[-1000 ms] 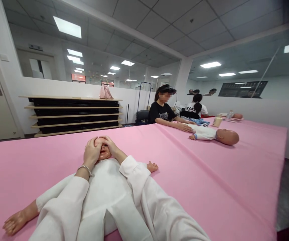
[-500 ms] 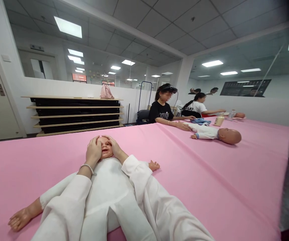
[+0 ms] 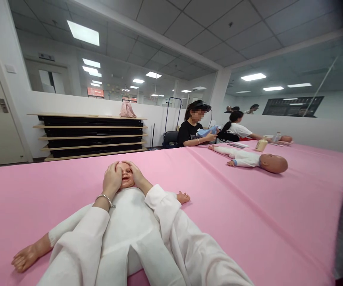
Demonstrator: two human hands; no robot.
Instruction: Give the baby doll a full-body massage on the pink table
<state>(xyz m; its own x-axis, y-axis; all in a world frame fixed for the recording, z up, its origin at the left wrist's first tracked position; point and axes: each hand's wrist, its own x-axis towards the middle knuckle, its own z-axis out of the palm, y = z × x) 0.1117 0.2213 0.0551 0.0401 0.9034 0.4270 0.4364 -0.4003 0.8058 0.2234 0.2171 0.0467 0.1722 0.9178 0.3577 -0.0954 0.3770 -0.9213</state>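
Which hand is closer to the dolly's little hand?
Right. The right hand cups the doll's head on the side nearer its little hand; the left hand rests on the far side.

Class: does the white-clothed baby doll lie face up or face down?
Face up: the white-clothed baby doll shows its face between the left hand and right hand.

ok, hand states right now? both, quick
Left hand: open, palm cupped on the baby doll's head.
Right hand: open, cupped on the head's other side.
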